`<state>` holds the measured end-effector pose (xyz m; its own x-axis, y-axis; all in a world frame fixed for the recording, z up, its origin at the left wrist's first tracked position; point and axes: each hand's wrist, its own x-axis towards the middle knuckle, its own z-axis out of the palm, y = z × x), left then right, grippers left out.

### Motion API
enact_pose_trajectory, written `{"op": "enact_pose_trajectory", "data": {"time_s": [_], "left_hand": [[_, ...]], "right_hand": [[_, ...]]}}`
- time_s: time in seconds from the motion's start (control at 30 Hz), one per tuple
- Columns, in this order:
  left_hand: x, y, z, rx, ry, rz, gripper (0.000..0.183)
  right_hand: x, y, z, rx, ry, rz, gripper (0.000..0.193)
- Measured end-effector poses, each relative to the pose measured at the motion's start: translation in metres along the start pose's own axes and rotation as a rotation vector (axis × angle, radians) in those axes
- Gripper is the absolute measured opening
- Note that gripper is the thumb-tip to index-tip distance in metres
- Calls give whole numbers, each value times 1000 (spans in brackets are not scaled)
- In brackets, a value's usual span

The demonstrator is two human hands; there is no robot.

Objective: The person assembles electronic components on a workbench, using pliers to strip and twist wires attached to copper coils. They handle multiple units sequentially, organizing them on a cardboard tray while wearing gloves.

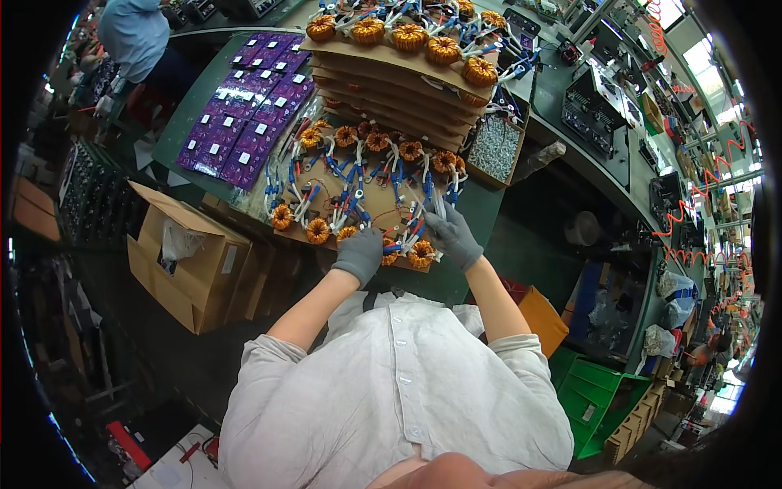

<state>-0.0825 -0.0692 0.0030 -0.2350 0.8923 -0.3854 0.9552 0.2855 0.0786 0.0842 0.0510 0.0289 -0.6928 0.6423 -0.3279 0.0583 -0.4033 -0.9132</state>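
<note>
My left hand (358, 255), in a grey glove, is curled at the near edge of a cardboard sheet (326, 183), beside a copper-wound ring coil (316, 231). What its fingers pinch is hidden. To the right, my gloved right hand (456, 238) closes on a slim pale, pointed thing (441, 209), too blurred to name. Ring coils line the sheet's far and near sides. Blue-and-white wire leads with metal lugs spread between them. Another ring coil (420, 254) lies between my hands, close to the near edge.
Behind the sheet rises a stack of cardboard layers (391, 85) topped with more coils. Purple circuit boards (244, 106) lie at the left. A box of small metal parts (495, 148) stands at the right. An opened carton (191, 265) sits left, a green crate (590, 399) lower right.
</note>
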Motion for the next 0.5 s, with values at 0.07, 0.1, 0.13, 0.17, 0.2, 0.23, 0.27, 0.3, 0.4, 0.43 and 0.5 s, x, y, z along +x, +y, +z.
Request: {"op": "enact_pose_trajectory", "data": {"time_s": [0.07,0.1,0.13,0.17,0.2,0.23,0.27,0.3,0.4,0.43,0.5], "left_hand": [[3,-1,7,-62,2,-8,28],[5,-4,9,-122,6,-4,30],[6,-9,7,-179,12,3,32],[8,-14,3,-270,-4,2,35],[11,-21,-2,-360,-21,2,38],[12,-26,-7,-452,-40,1,41],[12,-29,-9,-557,-35,-6,44],[13,-32,-9,-662,-32,-13,46],[22,-52,18,-1111,23,-26,46],[15,-50,9,-1259,-48,-82,46],[21,-56,25,-1631,-115,-141,45]], "right_hand": [[-5,9,1,-26,27,-9,28],[-11,11,0,-35,24,42,28],[-13,15,2,-91,43,8,28],[-13,19,5,-147,62,-27,29],[-12,22,8,-203,83,-61,29],[-10,24,10,-246,107,-48,29],[-8,27,13,-286,133,-34,29],[-4,37,14,-321,158,-57,29],[7,48,24,-471,219,-111,28],[5,48,29,-545,237,-105,29],[3,43,40,-631,261,-36,30]]}}
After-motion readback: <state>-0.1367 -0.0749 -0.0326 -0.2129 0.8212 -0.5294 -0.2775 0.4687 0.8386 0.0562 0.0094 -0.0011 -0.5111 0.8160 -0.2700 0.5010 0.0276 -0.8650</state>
